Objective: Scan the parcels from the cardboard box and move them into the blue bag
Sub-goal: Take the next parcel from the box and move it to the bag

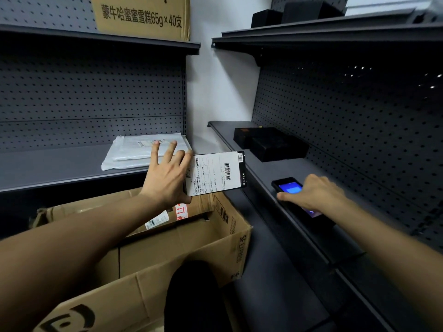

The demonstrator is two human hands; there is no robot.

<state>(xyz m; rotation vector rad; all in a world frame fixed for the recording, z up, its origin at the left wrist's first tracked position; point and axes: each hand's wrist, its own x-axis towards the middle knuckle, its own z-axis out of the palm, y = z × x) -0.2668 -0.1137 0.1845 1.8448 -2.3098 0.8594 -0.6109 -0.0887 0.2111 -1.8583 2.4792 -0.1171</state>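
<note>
My left hand point(167, 174) holds a small dark parcel point(215, 173) with a white barcode label facing me, above the open cardboard box point(191, 248); the thumb is under its lower left corner and the other fingers spread behind its left edge. My right hand point(311, 192) rests with curled fingers on a handheld scanner point(288, 188) with a lit blue screen, lying on the right shelf. Inside the box I see a brown parcel point(165, 219) with labels. No blue bag is in view.
White plastic mailers point(134, 152) lie on the left shelf. Black boxes point(271, 142) sit on the right shelf point(275, 168), more on the shelf above. A printed carton point(141, 17) stands top left. A dark object point(194, 295) is low in front.
</note>
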